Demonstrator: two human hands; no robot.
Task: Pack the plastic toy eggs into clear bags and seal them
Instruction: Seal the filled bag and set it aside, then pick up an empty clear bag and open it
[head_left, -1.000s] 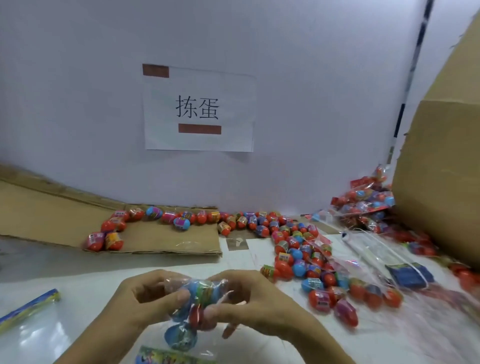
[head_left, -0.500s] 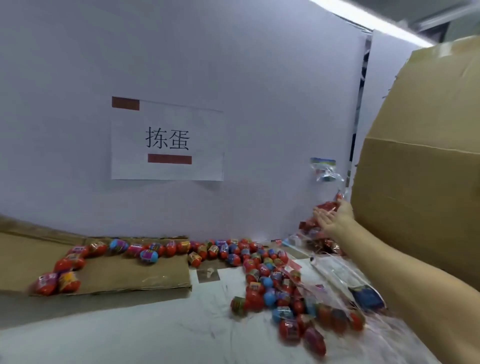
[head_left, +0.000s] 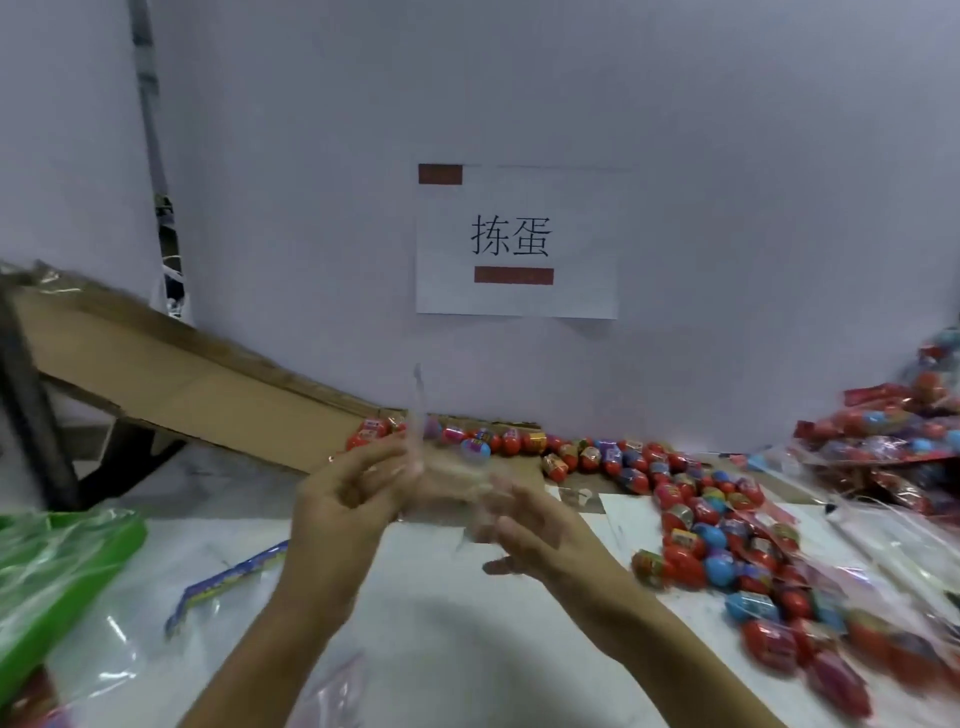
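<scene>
An empty clear bag (head_left: 441, 478) is pinched by the left hand (head_left: 343, 499) and loosely fingered by the right hand (head_left: 524, 525); its mouth should be spread wide before eggs (head_left: 701, 545) are loaded

Taped to the pale wall (head_left: 311, 130) — a white paper sign (head_left: 517, 241) with two black characters and two brownish-red bars. Leaning below at left, a flattened cardboard sheet (head_left: 171, 384). At the bench's (head_left: 441, 639) left edge — a green tray (head_left: 104, 551) under crinkled plastic.
</scene>
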